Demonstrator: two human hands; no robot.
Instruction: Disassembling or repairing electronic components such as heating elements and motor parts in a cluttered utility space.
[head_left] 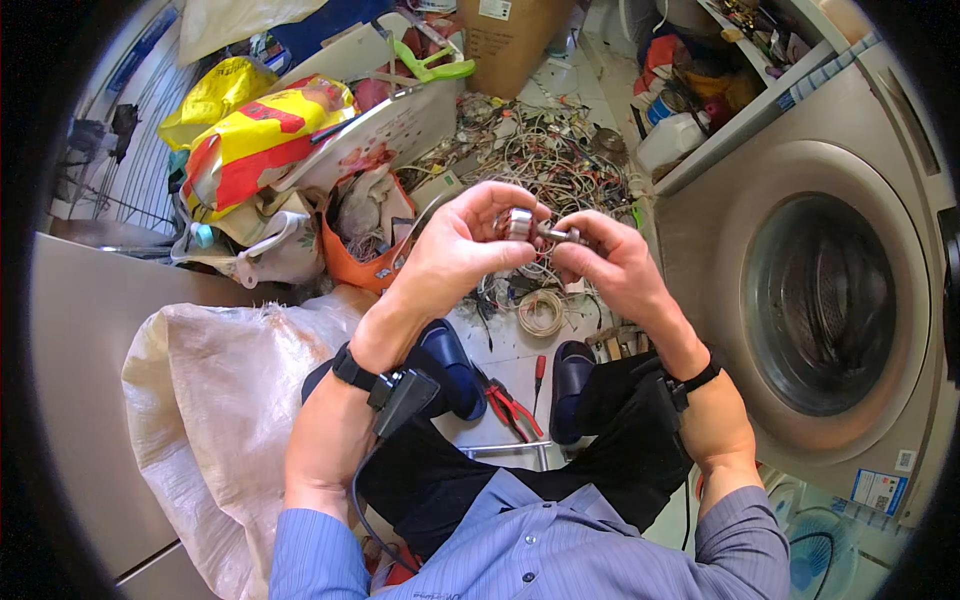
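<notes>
Above my knees, in the middle of the head view, I hold a small motor rotor (517, 224) with a shiny metal core and reddish-brown windings. My left hand (462, 238) is closed around the core, thumb below and fingers over the top. The rotor's shaft points to the right. At its far end my right hand (612, 262) pinches it between thumb and fingers; part of the tip is hidden there. On the floor between my feet lie red-handled pliers (515, 412) and a red-handled screwdriver (540, 372).
A heap of tangled cables (560, 160) covers the floor ahead, with a coil of pale wire (541, 313) nearer. A washing machine (720, 260) stands at right. At left are a white woven sack (215, 430), an orange bag (350, 268) and a yellow-red bag (255, 140). A cardboard box (510, 45) stands behind.
</notes>
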